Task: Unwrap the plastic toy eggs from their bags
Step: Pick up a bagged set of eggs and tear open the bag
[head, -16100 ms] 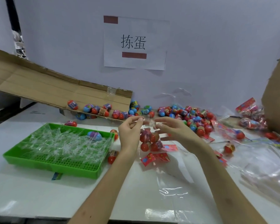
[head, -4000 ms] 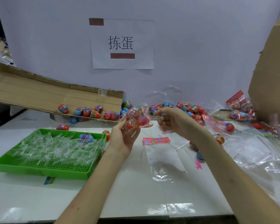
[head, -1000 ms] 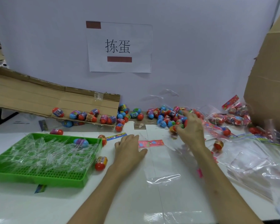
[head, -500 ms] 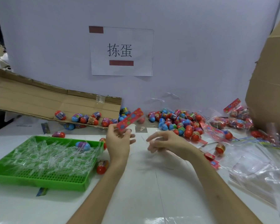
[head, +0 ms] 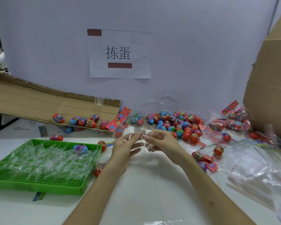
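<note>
Plastic bag (head: 143, 137), clear with a red flowered header card (head: 118, 120), is pinched between both hands at frame centre. We see the left hand (head: 125, 151) with its grip closed on the film between thumb and fingertips, lower fingers loosely spread. On the right hand (head: 162, 143) the grip pinches the film too, fingers curled. Both forearms come up from the bottom edge, and the hands are raised over the worktop (head: 136, 200). We cannot tell whether this bag holds an egg. Loose toy eggs (head: 177, 125) are piled behind the hands, centre right; bagged eggs (head: 230, 124) are at far right. Green tray (head: 39, 187) of clear strips (head: 47, 161), lower left, carries one blue egg (head: 80, 148).
</note>
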A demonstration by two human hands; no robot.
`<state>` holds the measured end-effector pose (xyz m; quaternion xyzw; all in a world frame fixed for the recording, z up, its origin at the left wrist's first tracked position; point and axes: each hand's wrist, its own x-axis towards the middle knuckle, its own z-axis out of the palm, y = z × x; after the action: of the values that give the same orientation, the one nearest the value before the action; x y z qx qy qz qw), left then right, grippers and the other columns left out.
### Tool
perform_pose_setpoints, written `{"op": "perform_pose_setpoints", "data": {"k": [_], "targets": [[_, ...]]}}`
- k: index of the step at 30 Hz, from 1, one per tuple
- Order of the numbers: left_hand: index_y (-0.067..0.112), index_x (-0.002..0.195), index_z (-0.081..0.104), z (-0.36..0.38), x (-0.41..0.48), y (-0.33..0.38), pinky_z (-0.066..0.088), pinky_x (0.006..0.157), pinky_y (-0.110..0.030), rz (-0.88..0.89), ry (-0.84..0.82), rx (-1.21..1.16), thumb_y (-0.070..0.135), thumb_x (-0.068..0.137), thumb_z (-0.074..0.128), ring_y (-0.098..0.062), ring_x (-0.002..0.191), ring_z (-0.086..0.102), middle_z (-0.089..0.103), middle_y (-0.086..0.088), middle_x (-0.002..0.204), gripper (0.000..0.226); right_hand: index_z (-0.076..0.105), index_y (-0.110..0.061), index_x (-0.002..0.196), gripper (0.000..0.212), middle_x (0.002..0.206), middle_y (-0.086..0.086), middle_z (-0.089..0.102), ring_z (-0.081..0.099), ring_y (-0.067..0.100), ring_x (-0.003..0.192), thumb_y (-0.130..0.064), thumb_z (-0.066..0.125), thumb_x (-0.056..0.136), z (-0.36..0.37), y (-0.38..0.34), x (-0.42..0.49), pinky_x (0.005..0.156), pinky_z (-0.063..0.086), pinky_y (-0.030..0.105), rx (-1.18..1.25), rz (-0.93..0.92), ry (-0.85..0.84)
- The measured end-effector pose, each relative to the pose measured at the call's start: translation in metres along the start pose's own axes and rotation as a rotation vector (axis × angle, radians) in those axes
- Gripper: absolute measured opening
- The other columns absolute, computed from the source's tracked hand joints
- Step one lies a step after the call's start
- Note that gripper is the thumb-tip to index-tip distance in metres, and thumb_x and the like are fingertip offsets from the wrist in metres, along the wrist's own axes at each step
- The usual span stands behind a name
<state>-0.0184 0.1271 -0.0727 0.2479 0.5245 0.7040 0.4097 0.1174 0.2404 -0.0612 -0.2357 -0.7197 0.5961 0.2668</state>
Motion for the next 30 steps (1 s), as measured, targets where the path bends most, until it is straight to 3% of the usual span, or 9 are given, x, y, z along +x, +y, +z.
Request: {"op": "perform_pose_setpoints", "data": {"k": [3, 6, 11, 14, 18, 21, 25, 28, 30], "targets": [[0.017, 0.091, 0.076, 0.001, -0.001, 0.000, 0.055, 0.068, -0.023, 0.035, 0.063, -0.018, 0.029, 0.095, 0.072, -0.012, 0.078, 0.075, 0.079, -0.001, 0.088, 0.013, 0.075, -0.011, 0.099, 0.035, 0.088, 0.010, 0.076, 0.071, 0.024, 0.075, -0.038, 0.081, 0.077, 0.002, -0.001, 0.000, 0.076, 0.061, 0.032, 0.002, 0.010, -0.006], [0.015, 0.099, 0.075, 0.003, -0.002, 0.002, 0.055, 0.067, -0.023, 0.033, 0.081, -0.016, 0.030, 0.095, 0.072, -0.014, 0.081, 0.077, 0.080, -0.004, 0.096, 0.016, 0.076, -0.014, 0.094, 0.017, 0.088, 0.008, 0.076, 0.071, 0.021, 0.075, -0.028, 0.077, 0.085, 0.004, 0.001, 0.001, 0.072, 0.059, 0.028, 0.041, -0.015, 0.025], [0.010, 0.127, 0.057, 0.004, -0.001, 0.001, 0.062, 0.076, -0.032, -0.093, 0.062, -0.114, 0.030, 0.087, 0.080, -0.025, 0.095, 0.077, 0.074, -0.015, 0.113, 0.050, 0.073, -0.016, 0.091, 0.008, 0.082, 0.000, 0.073, 0.069, 0.018, 0.067, -0.010, 0.078, 0.088, -0.002, 0.004, 0.005, 0.064, 0.059, 0.029, -0.215, -0.333, 0.563], [0.016, 0.128, 0.060, 0.003, -0.001, 0.006, 0.061, 0.085, -0.036, -0.127, -0.066, -0.062, 0.055, 0.074, 0.079, -0.024, 0.102, 0.076, 0.073, -0.010, 0.121, 0.069, 0.073, -0.010, 0.091, 0.013, 0.083, -0.008, 0.067, 0.060, 0.007, 0.065, -0.004, 0.082, 0.083, -0.009, 0.006, 0.005, 0.060, 0.054, 0.014, -0.560, -0.651, 0.709], [0.017, 0.136, 0.058, 0.007, -0.003, 0.008, 0.057, 0.095, -0.040, -0.158, -0.256, -0.134, 0.064, 0.080, 0.067, -0.025, 0.115, 0.071, 0.069, -0.011, 0.132, 0.074, 0.075, -0.011, 0.086, 0.014, 0.090, -0.001, 0.066, 0.058, 0.014, 0.080, -0.005, 0.085, 0.079, 0.008, 0.009, 0.004, 0.066, 0.054, 0.028, -0.809, -0.789, 0.473], [0.001, 0.139, 0.057, 0.004, 0.000, 0.008, 0.058, 0.088, -0.038, -0.137, -0.108, -0.272, 0.040, 0.100, 0.062, -0.028, 0.106, 0.072, 0.072, -0.016, 0.121, 0.055, 0.077, -0.016, 0.087, 0.015, 0.103, 0.000, 0.068, 0.061, 0.021, 0.097, -0.010, 0.087, 0.078, 0.021, 0.008, 0.001, 0.080, 0.054, 0.040, -0.867, -0.772, 0.273], [-0.006, 0.134, 0.058, -0.002, 0.005, 0.008, 0.058, 0.092, -0.041, -0.073, 0.131, -0.387, 0.010, 0.102, 0.059, -0.034, 0.108, 0.072, 0.071, -0.023, 0.121, 0.035, 0.075, -0.032, 0.105, 0.035, 0.127, -0.015, 0.059, 0.047, 0.004, 0.125, -0.009, 0.076, 0.078, 0.017, 0.011, -0.004, 0.104, 0.031, 0.022, -0.839, -0.531, 0.075], [-0.004, 0.135, 0.056, -0.003, 0.006, 0.008, 0.061, 0.081, -0.036, -0.056, 0.264, -0.416, 0.013, 0.106, 0.055, -0.029, 0.097, 0.074, 0.071, -0.022, 0.121, 0.034, 0.071, -0.034, 0.109, 0.039, 0.120, -0.020, 0.057, 0.055, -0.002, 0.113, -0.005, 0.072, 0.082, 0.012, 0.007, 0.002, 0.095, 0.041, 0.010, -0.633, -0.411, 0.175], [-0.005, 0.131, 0.060, -0.003, 0.007, 0.007, 0.063, 0.072, -0.032, -0.046, 0.341, -0.416, 0.014, 0.105, 0.057, -0.026, 0.089, 0.076, 0.074, -0.019, 0.113, 0.032, 0.069, -0.031, 0.114, 0.033, 0.120, -0.012, 0.060, 0.064, 0.008, 0.099, -0.009, 0.072, 0.088, 0.008, 0.003, 0.021, 0.084, 0.053, 0.016, -0.592, -0.349, 0.277]]}}
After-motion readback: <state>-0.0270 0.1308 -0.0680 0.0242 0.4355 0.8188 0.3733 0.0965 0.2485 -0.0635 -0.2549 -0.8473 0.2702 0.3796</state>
